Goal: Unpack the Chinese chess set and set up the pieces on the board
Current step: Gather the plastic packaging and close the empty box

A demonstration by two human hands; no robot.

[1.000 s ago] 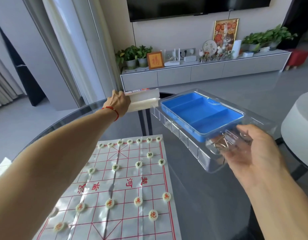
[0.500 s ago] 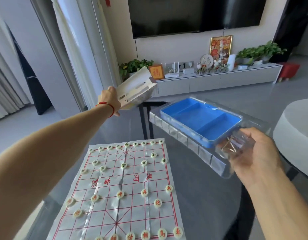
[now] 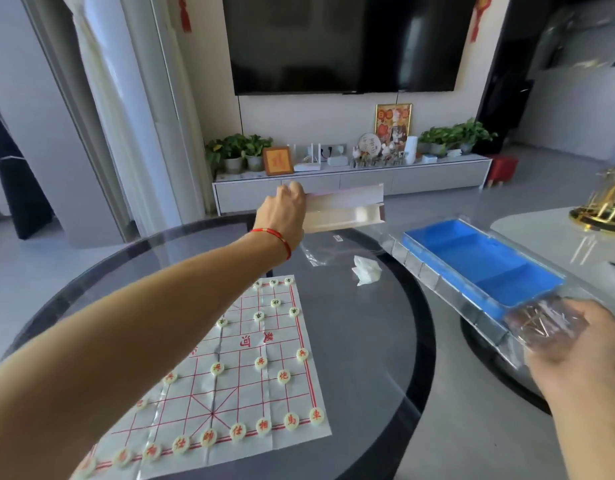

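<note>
The paper chess board (image 3: 230, 382) lies on the dark round glass table (image 3: 368, 358), with white round pieces (image 3: 263, 426) standing on its red grid, red-marked ones near me and green-marked ones at the far end. My left hand (image 3: 285, 213) is stretched out over the table's far side and grips the white cardboard box sleeve (image 3: 347, 211) in the air. My right hand (image 3: 572, 344) holds the near end of the clear plastic case (image 3: 437, 282) with its empty blue tray (image 3: 479, 261), off the table's right edge.
A clear plastic bag (image 3: 320, 252) and a crumpled white tissue (image 3: 366, 270) lie at the far side of the table. A white round table (image 3: 548, 233) with a gold object (image 3: 607, 209) stands at right. A TV cabinet (image 3: 351, 183) is behind.
My left hand has swung the box sleeve rightward and levelled it over the far table edge. My right hand has carried the case further right. My view has risen.
</note>
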